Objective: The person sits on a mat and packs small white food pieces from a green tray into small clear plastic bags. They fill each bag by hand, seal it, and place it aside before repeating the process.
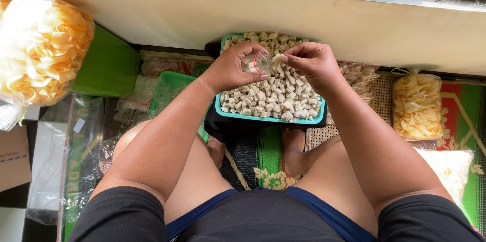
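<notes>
A teal tray [268,118] heaped with small pale snack cubes [276,93] rests on a dark box between my feet. My left hand [237,66] holds a small clear plastic bag [261,62] with a red strip at its mouth, held over the tray. My right hand [311,62] pinches one pale cube [277,59] at the bag's mouth. Both hands hover above the far half of the tray, fingertips almost touching.
A big bag of yellow chips [40,50] stands at the left, a smaller one [417,105] at the right with a white bag [450,168] below it. A green basket [169,88] and clear plastic bags [76,146] lie left. A cream wall [202,4] runs behind.
</notes>
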